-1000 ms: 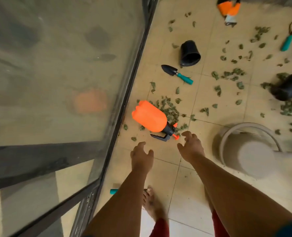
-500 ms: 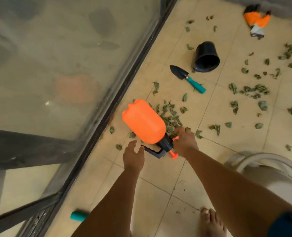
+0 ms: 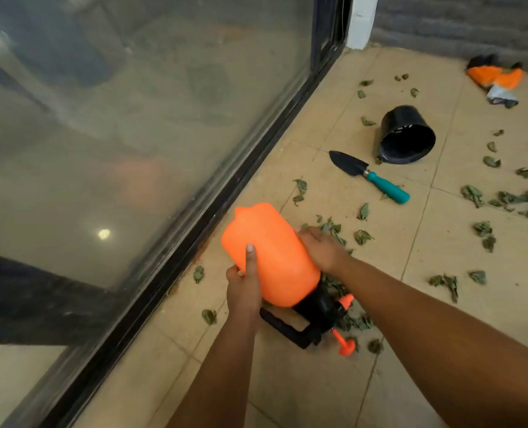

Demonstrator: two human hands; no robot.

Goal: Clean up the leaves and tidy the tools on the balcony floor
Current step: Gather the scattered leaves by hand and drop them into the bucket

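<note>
Orange sprayer on its side on the floor tiles beside the glass door, pump head toward the camera. Gripped by 2 hands: left hand on the near flank, right hand on the far flank, probably for lifting upright. Leaves scattered around; trowel and black pot untouched further away.

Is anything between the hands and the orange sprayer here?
Nothing visible. The left hand and right hand both already hold the orange sprayer by its tank, one on each side. Leaves lie under and beside it, not between.
</note>
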